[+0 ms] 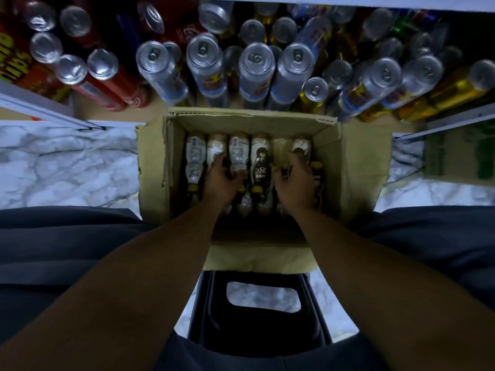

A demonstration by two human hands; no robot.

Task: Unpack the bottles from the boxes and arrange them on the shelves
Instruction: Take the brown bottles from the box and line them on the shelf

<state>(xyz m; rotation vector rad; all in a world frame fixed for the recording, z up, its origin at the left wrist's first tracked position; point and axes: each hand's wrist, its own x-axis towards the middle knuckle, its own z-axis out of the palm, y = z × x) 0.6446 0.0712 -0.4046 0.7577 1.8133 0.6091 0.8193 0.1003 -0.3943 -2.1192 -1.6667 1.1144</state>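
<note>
An open corrugated cardboard box point(361, 167) sits on the floor between the person's knees, its flaps folded outward and its torn top edge ragged. Inside, small plastic bottles point(261, 156) lie on their sides in a tight row, their yellow caps pointing toward the person. Each has a waisted, rounded body, and their glossy wraps are white or dark brown.

The left hand point(222, 183) reaches into the left half of the box, its fingers curled over a pale bottle point(215, 148), the second from the left. The right hand point(296, 187) is in the right half, fingers bent down around the end bottle point(301, 145) by the right wall. How firm either grip is cannot be told in the dim light.

Beyond the box, a low shelf point(40, 105) with a white metal edge holds upright cylindrical cans. Tall silver cans point(257, 65) with ring-pull lids stand in the middle, red cans point(107, 73) to the left and shiny gold cans point(455, 89) to the right.

The floor point(67, 162) is polished white marble with grey veins. A second carton point(460, 156) with green print stands at the right. Below the box is a black moulded plastic stool point(257, 328) with a rounded slot in its seat. Dark fabric trousers point(53, 236) cover both knees.
</note>
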